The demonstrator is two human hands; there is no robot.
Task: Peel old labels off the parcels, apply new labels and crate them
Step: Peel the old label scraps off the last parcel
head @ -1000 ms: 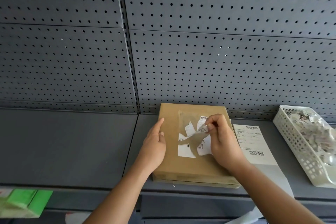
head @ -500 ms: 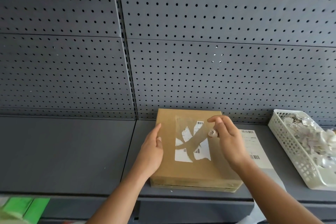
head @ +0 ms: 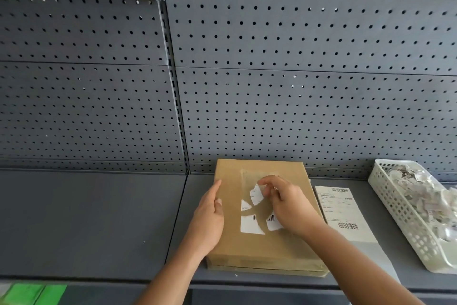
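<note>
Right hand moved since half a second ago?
Yes. The right hand has shifted left across the flat brown cardboard parcel, from near its right edge back onto the torn white label.

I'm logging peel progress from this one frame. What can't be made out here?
All in the head view:
1. Part of the old label lies under the right hand; its curled fingers hide whether it pinches a piece.
2. The new label has print too small to read.
3. The basket is cut off by the right edge; its scraps are blurred.
4. The green thing is cut off by the bottom edge and blurred.
</note>
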